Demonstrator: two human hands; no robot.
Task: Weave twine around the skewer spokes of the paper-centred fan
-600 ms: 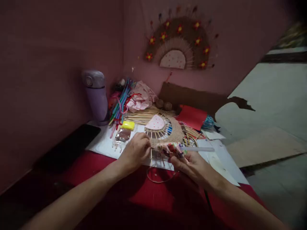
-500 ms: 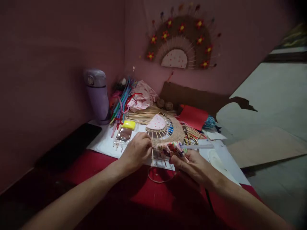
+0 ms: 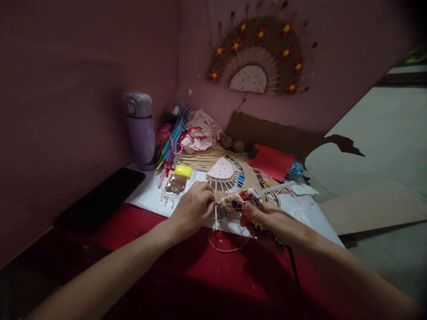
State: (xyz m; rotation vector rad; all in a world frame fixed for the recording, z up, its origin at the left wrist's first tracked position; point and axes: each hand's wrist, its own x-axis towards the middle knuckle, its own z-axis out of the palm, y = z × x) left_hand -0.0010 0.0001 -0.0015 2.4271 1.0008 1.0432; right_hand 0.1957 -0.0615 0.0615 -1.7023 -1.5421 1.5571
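My right hand [image 3: 262,215] is wrapped round a hot glue gun [image 3: 238,200] with a floral pattern. A pale glue stick [image 3: 278,187] juts from its back, and a black cord hangs below. The gun's nose points left, toward my left hand [image 3: 196,202]. Those fingers are closed in a pinch at the near left edge of a half-round twine craft [image 3: 251,175]; the twine at the fingertips is mostly hidden. A dotted pink fabric half-circle [image 3: 222,168] sits at its middle, with thin sticks fanning out. A loop of twine [image 3: 228,251] hangs below the craft onto the red tabletop.
A purple tumbler [image 3: 142,133] and a black phone [image 3: 110,193] stand and lie at left. Behind are pipe cleaners [image 3: 173,138], crumpled dotted fabric [image 3: 203,131], sticks [image 3: 196,161] and clay packets [image 3: 176,183]. Red felt [image 3: 273,163] and cardboard [image 3: 276,133] lie at right.
The glue gun has tilted, its glue stick now slanting up to the right. My left hand keeps its pinch in about the same place. The whole view has shifted slightly.
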